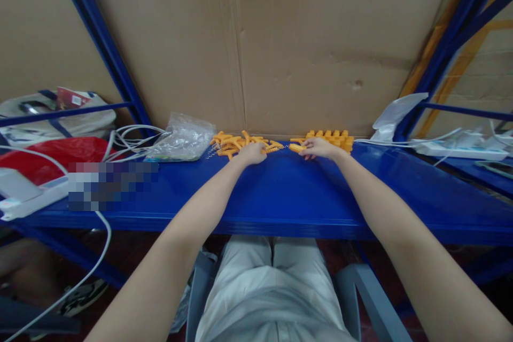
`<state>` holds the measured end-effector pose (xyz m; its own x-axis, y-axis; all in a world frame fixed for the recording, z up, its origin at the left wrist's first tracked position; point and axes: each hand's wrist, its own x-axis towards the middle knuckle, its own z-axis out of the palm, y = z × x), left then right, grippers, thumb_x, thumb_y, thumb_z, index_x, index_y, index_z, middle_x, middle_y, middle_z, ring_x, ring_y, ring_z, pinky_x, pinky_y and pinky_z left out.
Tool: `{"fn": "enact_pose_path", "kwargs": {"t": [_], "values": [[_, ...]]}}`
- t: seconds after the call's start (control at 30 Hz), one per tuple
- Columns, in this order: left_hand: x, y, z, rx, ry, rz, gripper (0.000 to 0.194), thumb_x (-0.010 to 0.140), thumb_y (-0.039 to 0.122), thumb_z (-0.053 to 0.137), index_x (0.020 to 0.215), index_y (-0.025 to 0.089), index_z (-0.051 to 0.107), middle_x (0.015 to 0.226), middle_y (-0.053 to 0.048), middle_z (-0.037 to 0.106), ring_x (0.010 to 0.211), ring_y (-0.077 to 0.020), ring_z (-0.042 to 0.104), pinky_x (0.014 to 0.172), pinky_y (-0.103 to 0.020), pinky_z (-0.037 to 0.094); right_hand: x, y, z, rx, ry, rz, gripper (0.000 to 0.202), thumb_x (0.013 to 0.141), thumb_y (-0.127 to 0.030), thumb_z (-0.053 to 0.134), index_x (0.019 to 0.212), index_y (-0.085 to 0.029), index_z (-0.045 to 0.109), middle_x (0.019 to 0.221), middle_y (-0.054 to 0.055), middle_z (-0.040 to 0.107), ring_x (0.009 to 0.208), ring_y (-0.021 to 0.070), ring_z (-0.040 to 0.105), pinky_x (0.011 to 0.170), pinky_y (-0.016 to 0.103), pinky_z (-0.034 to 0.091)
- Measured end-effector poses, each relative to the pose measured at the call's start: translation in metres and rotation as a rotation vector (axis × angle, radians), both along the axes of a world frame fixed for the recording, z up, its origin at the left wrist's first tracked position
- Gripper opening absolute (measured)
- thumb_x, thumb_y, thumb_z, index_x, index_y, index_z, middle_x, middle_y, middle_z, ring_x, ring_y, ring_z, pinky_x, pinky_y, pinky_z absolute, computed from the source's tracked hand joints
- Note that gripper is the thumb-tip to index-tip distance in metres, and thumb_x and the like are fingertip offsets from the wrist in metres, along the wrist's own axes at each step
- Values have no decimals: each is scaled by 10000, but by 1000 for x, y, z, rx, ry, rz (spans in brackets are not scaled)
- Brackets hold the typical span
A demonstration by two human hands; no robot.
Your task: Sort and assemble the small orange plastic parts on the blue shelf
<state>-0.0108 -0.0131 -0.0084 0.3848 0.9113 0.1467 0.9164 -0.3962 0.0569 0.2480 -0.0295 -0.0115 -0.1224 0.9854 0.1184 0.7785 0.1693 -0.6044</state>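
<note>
My left hand [253, 154] is at the right part of a loose pile of orange plastic pieces [229, 142], its fingers curled together. What they hold, if anything, is hidden. My right hand [320, 148] pinches an orange plastic piece [296, 147] between thumb and fingers, just above the blue table [288, 187]. Behind and to the right of that hand, orange blocks [340, 139] stand in close rows. Small metal springs [210, 152] lie scattered at the pile's left side, and more small bits lie between my hands.
A clear plastic bag [184, 136] lies left of the pile. White cables [132, 136], a red bag [44, 155] and a white power strip [36, 197] occupy the far left. Another power strip [460, 149] sits right. Cardboard [300, 53] walls the back; blue posts [108, 48] frame it.
</note>
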Motion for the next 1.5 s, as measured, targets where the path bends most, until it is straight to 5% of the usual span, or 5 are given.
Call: {"fn": "enact_pose_path", "kwargs": {"t": [0.5,0.9,1.13,1.27,1.5], "values": [[1,13,-10,46,-216,-128,398,927,215,537,1313,183,634,1126,-91,772,1024,-244,728,949,-359,553,-6,24,-17,235,106,111,274,781,-271,819,978,-174,655,825,24,714,668,141,658,689,302,579],[-2,12,-8,-112,-478,-107,252,861,112,676,1104,156,626,783,9,650,605,-123,626,672,-268,566,-13,19,-21,41,215,138,327,854,-473,785,909,-170,674,710,24,686,601,135,654,646,264,582],[6,3,-8,-226,-531,-44,241,966,143,598,1205,159,570,640,49,562,488,-112,571,517,-209,506,-7,15,-19,-106,361,115,482,847,-210,805,1257,-190,553,828,16,736,667,124,697,727,268,609],[7,4,-9,-221,-542,-52,226,977,147,584,1202,167,567,656,44,580,495,-103,577,525,-200,511,-3,14,-16,-108,427,108,328,866,-115,759,1121,-199,571,802,-10,730,628,92,678,687,232,594],[6,6,-10,-185,-550,-31,219,975,150,599,1190,177,566,667,43,582,494,-96,573,505,-179,488,-13,2,-9,-141,483,90,260,993,-377,664,856,-159,637,738,67,746,539,87,624,565,179,542]]}}
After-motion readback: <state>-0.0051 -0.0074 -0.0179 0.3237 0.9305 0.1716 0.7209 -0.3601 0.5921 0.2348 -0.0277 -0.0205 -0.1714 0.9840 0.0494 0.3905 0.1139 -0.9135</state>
